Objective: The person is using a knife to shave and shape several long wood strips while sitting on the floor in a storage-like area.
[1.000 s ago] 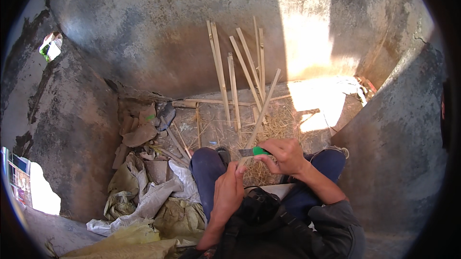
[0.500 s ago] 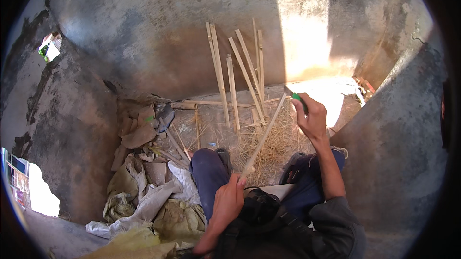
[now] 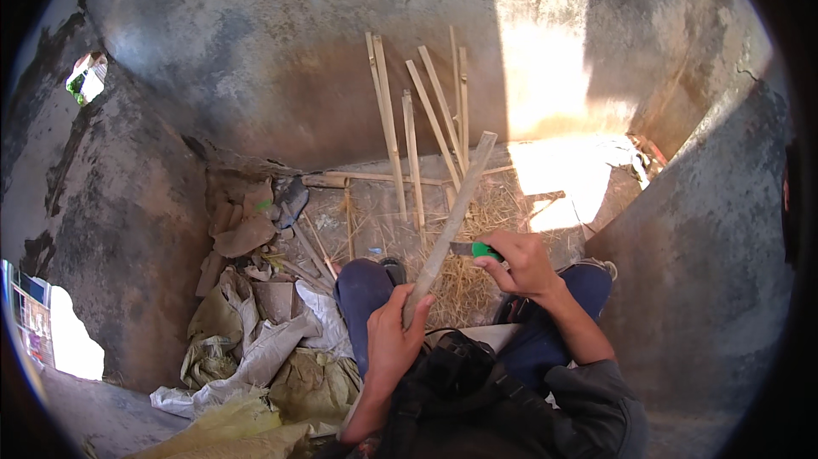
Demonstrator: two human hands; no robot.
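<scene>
My left hand [image 3: 394, 335] is closed round the lower end of a flat bamboo strip [image 3: 456, 219], which slants up and away to the right in front of me. A green-handled knife [image 3: 484, 250] sits in the closed fingers of my right hand [image 3: 521, 265]. Its short dark blade points left toward the strip, close to its right edge near the middle; whether the two touch I cannot tell. Below the strip, thin shavings [image 3: 464, 290] lie heaped on the floor between my feet.
Several bamboo strips [image 3: 411, 157] lean against the far wall [image 3: 298, 59]. Crumpled sacks [image 3: 256, 365] and broken brownish pieces [image 3: 247, 229] lie at the left. A rough wall [image 3: 699, 246] rises close on the right. Sunlight falls on the floor at the far right.
My right hand with the knife has come down and nearer, from the strip's far tip to beside its middle. The strip now stands more raised, its broad face turned toward me.
</scene>
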